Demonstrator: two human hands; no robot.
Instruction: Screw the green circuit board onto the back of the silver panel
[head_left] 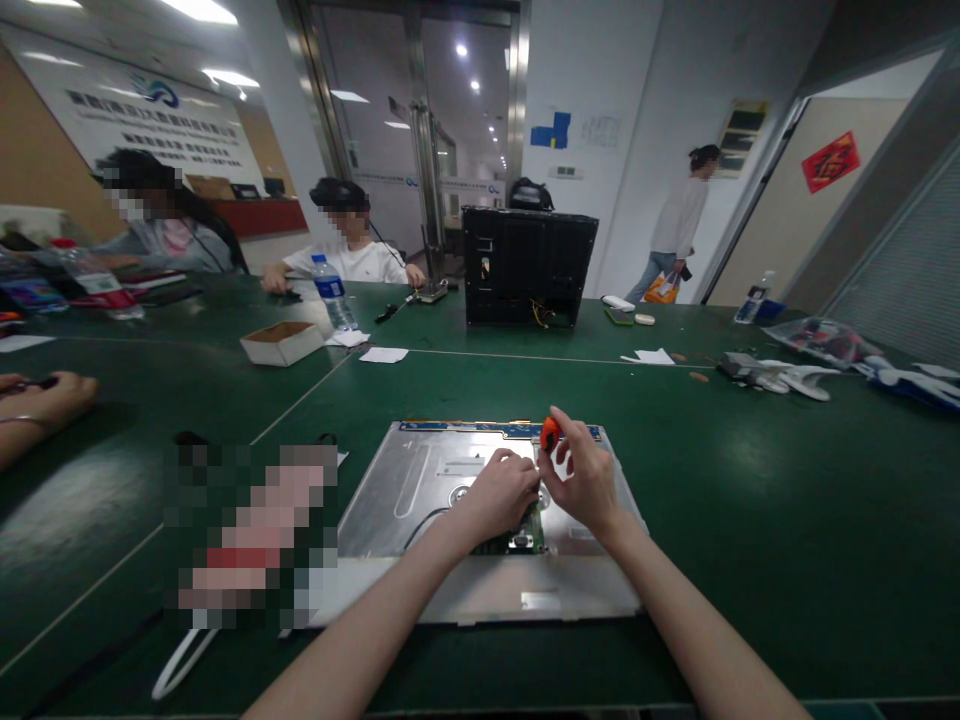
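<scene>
A silver metal display panel (420,470) lies flat on the green table before me, with a blue circuit strip (465,428) along its far edge. Between finger and thumb, my right hand (589,475) grips the orange-and-black handle of a screwdriver (550,434), held upright over the panel. My left hand (504,492) is closed just to its left, by the screwdriver's lower end; what its fingers pinch is hidden. Under my hands sits a green circuit board (534,535), partly covered by my left hand. A dark cable (424,525) curves out beside it.
Left of the panel lies a blurred-out pinkish item (262,530) with a white loop. A co-worker's hand (52,400) is at the left edge. Farther back stand an open white box (281,345), a water bottle (332,295) and a black casing (529,265). White gloves (795,378) lie right.
</scene>
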